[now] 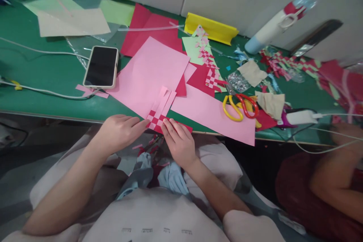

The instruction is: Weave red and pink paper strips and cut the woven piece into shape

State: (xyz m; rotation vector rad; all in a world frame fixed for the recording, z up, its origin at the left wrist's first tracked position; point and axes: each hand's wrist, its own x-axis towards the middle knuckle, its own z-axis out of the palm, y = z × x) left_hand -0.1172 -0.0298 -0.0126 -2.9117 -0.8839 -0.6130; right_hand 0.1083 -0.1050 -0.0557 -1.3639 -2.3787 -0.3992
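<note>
Checked woven paper (155, 121) lay at near edge of green table (34, 64), by near corner of pink sheet (153, 64), between both hands; neither nearer, both touching

Loose pink strips (163, 100) ran from weave away from body, leaning right; red strip end (187, 128) stuck out crosswise past right fingers

Left hand (120, 132): fingers curled, tips together at left edge; thumb unclear, could not tell if pinched

Right hand (180, 143): fingers side by side on right part; thumb hidden, clamp could not be told
</note>
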